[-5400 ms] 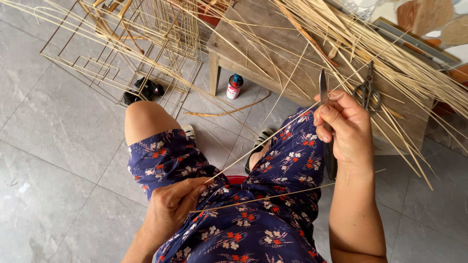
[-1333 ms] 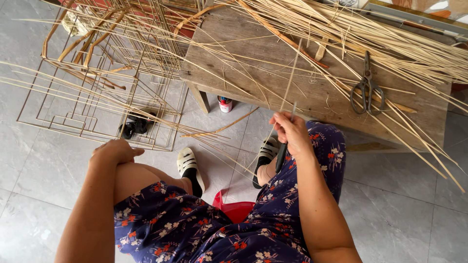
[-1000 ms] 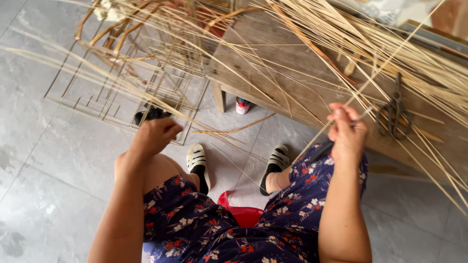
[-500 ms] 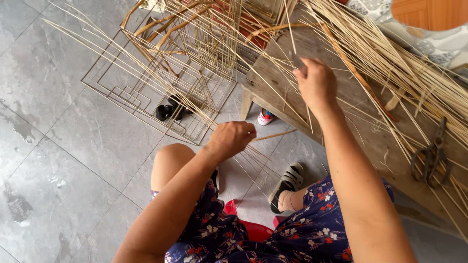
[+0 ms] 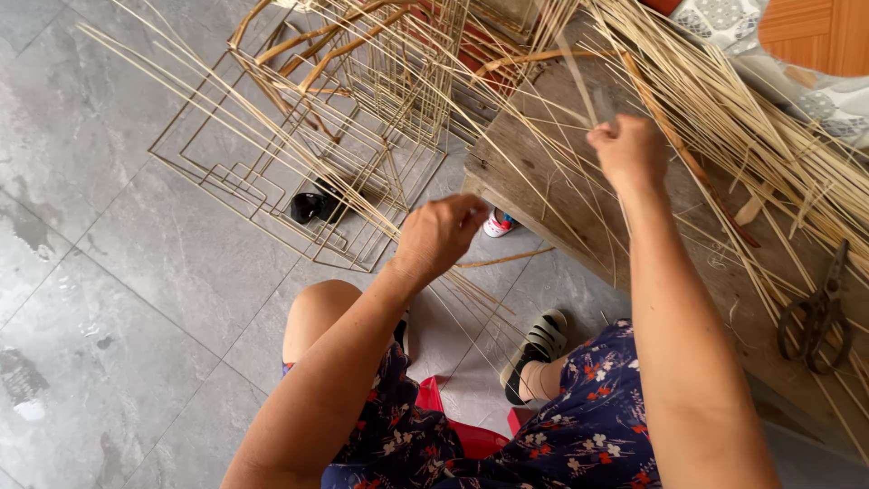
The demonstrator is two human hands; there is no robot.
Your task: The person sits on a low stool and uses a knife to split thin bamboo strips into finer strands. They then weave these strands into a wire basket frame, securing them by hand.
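Two bare hands work among thin, pale reed strips (image 5: 724, 118) above a grey tiled floor (image 5: 100, 272). At far left on the floor lie flat square wire frames (image 5: 262, 181), stacked one inside another, with loose strips lying across them. A small black object (image 5: 312, 206) rests on the floor at the near edge of the frames. Just beyond, bent brown cane pieces (image 5: 299, 54) and an upright woven cage of strips (image 5: 407, 63) stand at the far side.

Toward the middle, the left hand (image 5: 441, 237) reaches out over the floor, its fingers curled closed and pinched on the ends of a few thin strips that fan down toward the knees. Whether it grips one strip or several cannot be told. Below it, a small white and red bottle (image 5: 496, 224) stands on the floor beside the bench leg.

Further right, the right hand (image 5: 629, 149) is raised over a worn wooden bench (image 5: 543, 181), closed in a loose fist around a strip pulled from the pile. The big bundle of strips lies across the bench, running to the far right. Dark metal scissors (image 5: 819, 312) lie on the bench at the right edge, well apart from both hands. Nearest, a floral dress (image 5: 579, 435) covers the lap, and a striped sandal (image 5: 534, 349) sits on the floor.
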